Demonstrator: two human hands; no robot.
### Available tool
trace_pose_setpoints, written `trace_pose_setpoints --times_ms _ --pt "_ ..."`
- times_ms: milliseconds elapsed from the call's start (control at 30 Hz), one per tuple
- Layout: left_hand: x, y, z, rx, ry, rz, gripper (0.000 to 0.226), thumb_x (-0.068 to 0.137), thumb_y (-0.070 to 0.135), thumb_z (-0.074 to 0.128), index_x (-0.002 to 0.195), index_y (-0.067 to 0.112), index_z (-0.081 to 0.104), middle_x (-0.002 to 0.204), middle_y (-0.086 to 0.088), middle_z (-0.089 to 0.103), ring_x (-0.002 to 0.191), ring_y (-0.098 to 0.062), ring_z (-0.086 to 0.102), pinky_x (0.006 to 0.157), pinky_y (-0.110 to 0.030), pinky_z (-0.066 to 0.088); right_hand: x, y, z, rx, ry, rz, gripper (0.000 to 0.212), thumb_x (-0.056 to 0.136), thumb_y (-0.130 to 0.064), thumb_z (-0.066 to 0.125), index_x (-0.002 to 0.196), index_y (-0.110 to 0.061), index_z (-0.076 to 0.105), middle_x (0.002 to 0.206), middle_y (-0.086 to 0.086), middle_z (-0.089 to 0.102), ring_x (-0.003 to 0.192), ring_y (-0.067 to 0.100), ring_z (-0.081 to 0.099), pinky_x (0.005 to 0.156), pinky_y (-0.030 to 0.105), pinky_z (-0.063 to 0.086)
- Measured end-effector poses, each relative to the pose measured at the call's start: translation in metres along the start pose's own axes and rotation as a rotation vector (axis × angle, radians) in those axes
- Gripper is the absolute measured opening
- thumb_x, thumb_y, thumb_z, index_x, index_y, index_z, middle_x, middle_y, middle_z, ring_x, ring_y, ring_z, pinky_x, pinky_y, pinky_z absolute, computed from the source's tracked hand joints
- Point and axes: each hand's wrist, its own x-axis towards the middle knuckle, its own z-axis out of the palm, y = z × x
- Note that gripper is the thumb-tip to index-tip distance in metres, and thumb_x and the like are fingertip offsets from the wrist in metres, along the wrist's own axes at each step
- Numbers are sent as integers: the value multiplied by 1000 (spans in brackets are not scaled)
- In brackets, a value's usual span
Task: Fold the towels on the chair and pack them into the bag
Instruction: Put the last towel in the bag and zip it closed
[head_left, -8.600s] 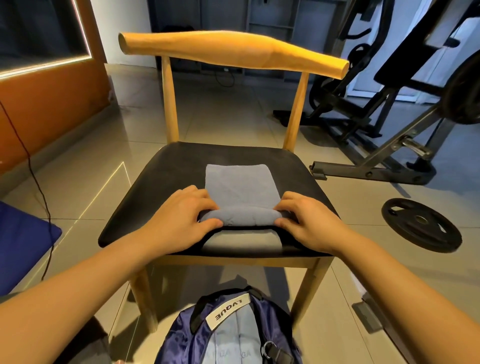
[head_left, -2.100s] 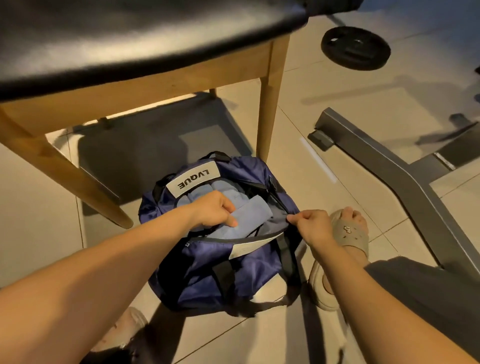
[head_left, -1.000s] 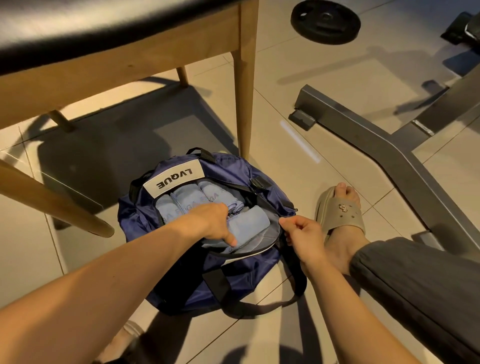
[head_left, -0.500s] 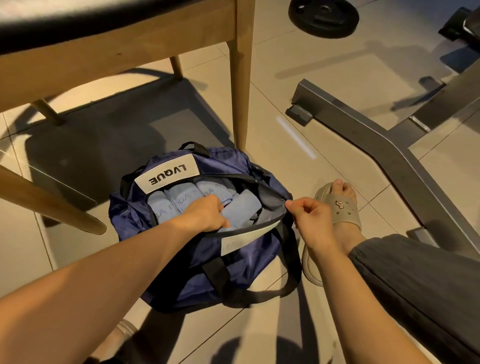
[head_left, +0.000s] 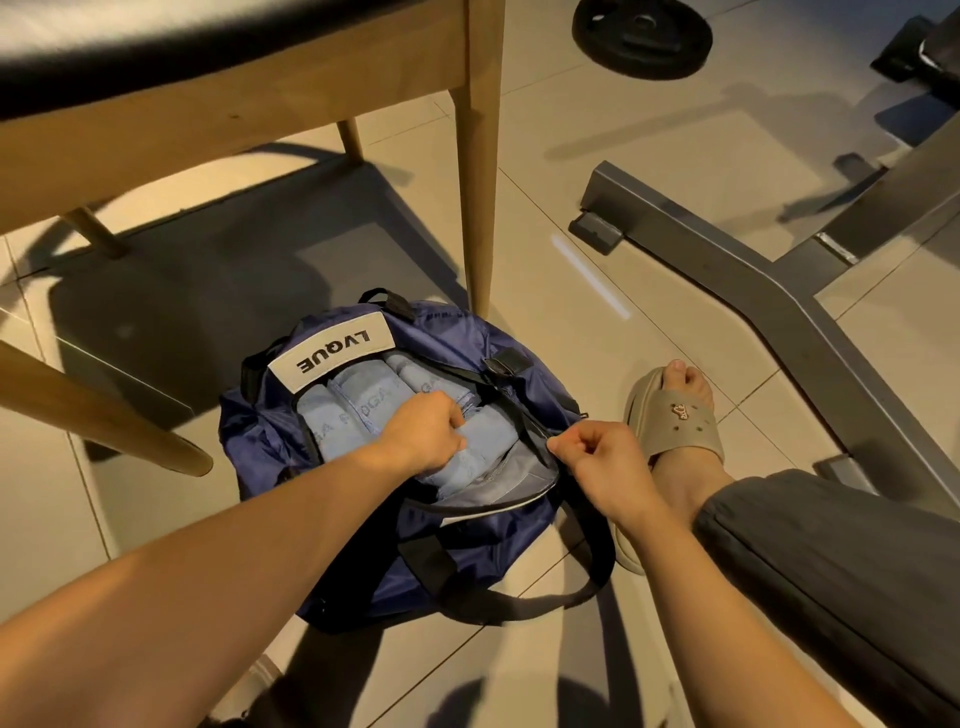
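Note:
A navy bag (head_left: 363, 551) with a white LVQUE label lies open on the floor below the wooden chair (head_left: 234, 98). Several rolled blue-grey towels (head_left: 358, 400) sit side by side inside it. My left hand (head_left: 423, 434) is in the opening, its fingers curled round the nearest folded towel (head_left: 488, 449), which lies across the others. My right hand (head_left: 597, 460) pinches the bag's right rim at the zipper edge and holds the opening apart.
A chair leg (head_left: 475, 208) stands just behind the bag. A grey steel machine frame (head_left: 769, 306) runs across the floor on the right, with a black weight plate (head_left: 641, 36) beyond it. My sandalled foot (head_left: 675, 421) is next to the bag.
The folded towel has gone from the chair seat into the bag. In the last second my left hand has pushed it deeper, while my right hand stays on the rim.

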Motion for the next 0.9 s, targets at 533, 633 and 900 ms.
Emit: trace_pose_setpoints --times_ms 533,633,900 --pt "-18 -16 -7 115 -181 -56 16 80 18 80 86 12 66 71 -1 61 78 -24 63 63 -27 41 -6 -1 1 70 9 34 28 94 -13 71 71 2 67 57 -7 49 52 4 42 59 22 40" --pt "-19 -17 2 169 -74 -59 22 83 22 79 84 11 60 91 -12 67 97 -33 66 72 -33 46 -7 -3 5 36 -1 31 31 94 -13 70 68 2 65 55 -11 50 52 1 43 60 21 41" --pt "-30 -14 -18 348 -98 4 26 80 30 82 97 18 66 96 -3 68 94 -27 66 70 -30 46 -4 -6 14 -61 40 6 38 93 -18 70 57 -18 57 54 -8 52 55 8 49 61 29 44"
